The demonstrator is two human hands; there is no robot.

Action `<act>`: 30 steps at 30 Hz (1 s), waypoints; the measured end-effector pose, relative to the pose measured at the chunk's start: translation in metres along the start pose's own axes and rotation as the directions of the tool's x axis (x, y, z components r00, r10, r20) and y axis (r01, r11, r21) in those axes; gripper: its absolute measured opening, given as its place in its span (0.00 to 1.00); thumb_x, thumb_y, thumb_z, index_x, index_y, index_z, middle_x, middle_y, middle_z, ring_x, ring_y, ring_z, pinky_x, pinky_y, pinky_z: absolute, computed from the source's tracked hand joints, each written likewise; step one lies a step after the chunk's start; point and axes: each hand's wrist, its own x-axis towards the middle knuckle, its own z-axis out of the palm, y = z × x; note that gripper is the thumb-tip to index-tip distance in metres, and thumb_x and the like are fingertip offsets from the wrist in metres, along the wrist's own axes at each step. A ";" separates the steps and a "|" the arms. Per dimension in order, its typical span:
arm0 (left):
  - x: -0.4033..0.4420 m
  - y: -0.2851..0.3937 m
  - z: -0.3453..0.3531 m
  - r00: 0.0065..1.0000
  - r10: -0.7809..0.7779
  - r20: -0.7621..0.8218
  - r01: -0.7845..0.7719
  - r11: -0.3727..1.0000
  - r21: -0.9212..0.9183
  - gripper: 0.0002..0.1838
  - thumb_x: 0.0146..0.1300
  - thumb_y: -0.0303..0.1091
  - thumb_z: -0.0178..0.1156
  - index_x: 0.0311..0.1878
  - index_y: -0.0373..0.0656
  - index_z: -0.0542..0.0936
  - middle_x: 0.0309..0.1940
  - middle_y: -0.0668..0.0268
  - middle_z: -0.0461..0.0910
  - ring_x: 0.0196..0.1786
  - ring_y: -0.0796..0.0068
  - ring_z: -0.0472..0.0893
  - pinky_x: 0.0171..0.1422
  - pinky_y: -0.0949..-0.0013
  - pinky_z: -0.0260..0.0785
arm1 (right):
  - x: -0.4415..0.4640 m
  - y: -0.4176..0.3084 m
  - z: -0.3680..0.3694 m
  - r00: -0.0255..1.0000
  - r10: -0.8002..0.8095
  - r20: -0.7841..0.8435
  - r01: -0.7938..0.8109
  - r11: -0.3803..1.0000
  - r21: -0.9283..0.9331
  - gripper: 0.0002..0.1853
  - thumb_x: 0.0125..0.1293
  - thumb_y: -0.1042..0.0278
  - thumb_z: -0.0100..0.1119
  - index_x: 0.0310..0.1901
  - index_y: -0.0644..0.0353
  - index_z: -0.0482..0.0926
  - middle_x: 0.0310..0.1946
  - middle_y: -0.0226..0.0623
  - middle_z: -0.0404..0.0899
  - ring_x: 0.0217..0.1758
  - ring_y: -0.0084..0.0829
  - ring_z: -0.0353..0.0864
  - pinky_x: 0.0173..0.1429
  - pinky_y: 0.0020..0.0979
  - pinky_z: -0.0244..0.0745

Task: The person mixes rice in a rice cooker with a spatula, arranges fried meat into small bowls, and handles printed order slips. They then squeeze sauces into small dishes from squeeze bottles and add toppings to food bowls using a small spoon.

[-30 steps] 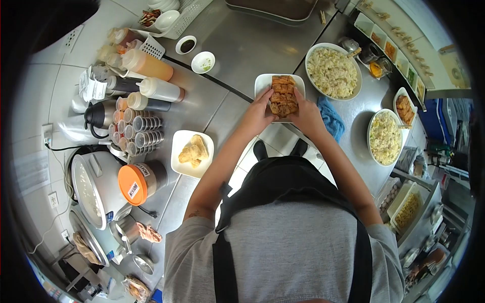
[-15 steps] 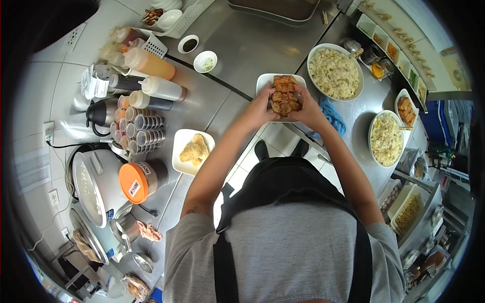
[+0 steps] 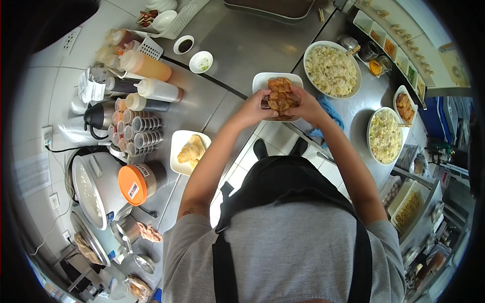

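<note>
Sliced fried meat [image 3: 281, 96], browned and crusted, lies in a row across a white square plate [image 3: 258, 82] at the counter's edge. My left hand [image 3: 252, 108] grips the row from its left side. From the other side my right hand [image 3: 306, 105] presses against it, fingers curled round the slices. Both palms are low over the plate, and part of its near rim is hidden by the hands and the meat. Further left sits a second white square plate [image 3: 177, 160] with a pale golden fried piece [image 3: 191, 151] on it.
Two bowls of fried rice, a far one [image 3: 331, 69] and a nearer one [image 3: 385, 136], stand to the right beside a blue cloth [image 3: 331, 117]. Squeeze bottles [image 3: 159, 90], lidded cups [image 3: 144, 132] and an orange-lidded tub [image 3: 132, 185] crowd the left.
The fingers have shifted lower along the sides of the meat. The slices now look slightly tilted and spread between my hands. The whole view has drifted a little.
</note>
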 end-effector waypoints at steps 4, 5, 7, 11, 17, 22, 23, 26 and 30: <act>0.001 0.001 0.001 1.000 0.017 -0.023 -0.016 0.998 0.063 0.40 0.54 0.24 0.71 0.68 0.28 0.61 0.62 0.50 0.71 0.65 0.62 0.73 0.65 0.65 0.71 | 0.003 0.013 0.007 0.992 -0.109 -0.061 0.100 0.986 -0.135 0.48 0.45 0.70 0.73 0.70 0.69 0.60 0.58 0.54 0.76 0.61 0.42 0.78 0.64 0.33 0.71; 0.001 -0.002 0.002 0.999 0.022 -0.027 -0.021 0.999 0.050 0.40 0.54 0.23 0.71 0.68 0.28 0.61 0.62 0.50 0.71 0.66 0.61 0.73 0.65 0.65 0.71 | 0.000 0.011 0.006 0.992 -0.105 -0.064 0.093 0.982 -0.165 0.49 0.45 0.69 0.73 0.70 0.68 0.60 0.57 0.55 0.76 0.61 0.43 0.78 0.64 0.34 0.71; 0.000 -0.001 0.003 0.999 0.027 -0.035 -0.025 0.999 0.037 0.40 0.54 0.22 0.70 0.68 0.28 0.61 0.63 0.50 0.70 0.66 0.61 0.72 0.66 0.64 0.71 | -0.002 0.009 0.006 0.993 -0.102 -0.065 0.089 0.979 -0.186 0.50 0.45 0.67 0.73 0.71 0.68 0.60 0.56 0.56 0.77 0.60 0.45 0.78 0.64 0.34 0.71; -0.001 -0.002 0.004 0.998 0.033 -0.052 -0.030 0.997 0.070 0.40 0.53 0.20 0.69 0.69 0.30 0.60 0.65 0.50 0.69 0.67 0.61 0.71 0.65 0.63 0.72 | -0.003 0.000 0.006 0.999 -0.050 -0.014 0.046 0.977 -0.209 0.49 0.48 0.73 0.71 0.72 0.71 0.56 0.63 0.54 0.71 0.64 0.38 0.75 0.67 0.32 0.68; -0.008 -0.006 0.005 0.994 -0.012 -0.112 0.010 1.000 -0.022 0.46 0.50 0.23 0.73 0.72 0.33 0.58 0.64 0.51 0.69 0.68 0.60 0.70 0.66 0.60 0.72 | -0.026 -0.021 -0.008 0.995 -0.041 -0.088 0.025 0.983 -0.179 0.45 0.50 0.68 0.70 0.70 0.66 0.61 0.59 0.53 0.75 0.59 0.43 0.77 0.63 0.36 0.71; -0.055 0.023 0.002 0.922 0.162 -0.353 -0.095 0.975 0.199 0.42 0.49 0.28 0.74 0.69 0.37 0.67 0.60 0.49 0.74 0.59 0.56 0.79 0.64 0.63 0.73 | -0.081 -0.013 -0.046 0.932 -0.290 -0.219 0.113 0.805 -0.583 0.23 0.56 0.68 0.66 0.56 0.58 0.79 0.51 0.46 0.81 0.46 0.49 0.80 0.55 0.39 0.75; -0.066 0.029 -0.001 0.922 0.157 -0.354 -0.087 0.975 0.206 0.40 0.50 0.27 0.73 0.68 0.38 0.68 0.59 0.50 0.75 0.58 0.58 0.79 0.63 0.64 0.73 | -0.091 0.009 -0.045 0.850 -0.505 -0.150 0.222 0.601 -0.768 0.17 0.58 0.70 0.65 0.51 0.57 0.82 0.48 0.44 0.82 0.42 0.48 0.80 0.52 0.39 0.76; -0.088 0.024 0.010 0.984 0.013 -0.179 -0.021 0.999 -0.042 0.34 0.56 0.27 0.70 0.67 0.42 0.71 0.60 0.55 0.76 0.57 0.66 0.79 0.62 0.66 0.74 | -0.124 0.055 -0.043 0.877 -0.394 -0.276 0.104 0.716 -0.691 0.11 0.61 0.70 0.64 0.45 0.59 0.83 0.42 0.43 0.82 0.41 0.44 0.80 0.50 0.36 0.75; -0.081 0.040 0.048 0.966 -0.016 0.260 0.075 0.973 -0.220 0.26 0.60 0.22 0.64 0.64 0.37 0.73 0.53 0.58 0.80 0.55 0.71 0.80 0.60 0.67 0.74 | -0.145 0.057 -0.048 0.858 0.155 -0.491 -0.335 0.892 -0.304 0.07 0.68 0.70 0.59 0.43 0.62 0.81 0.38 0.40 0.80 0.44 0.29 0.78 0.51 0.31 0.71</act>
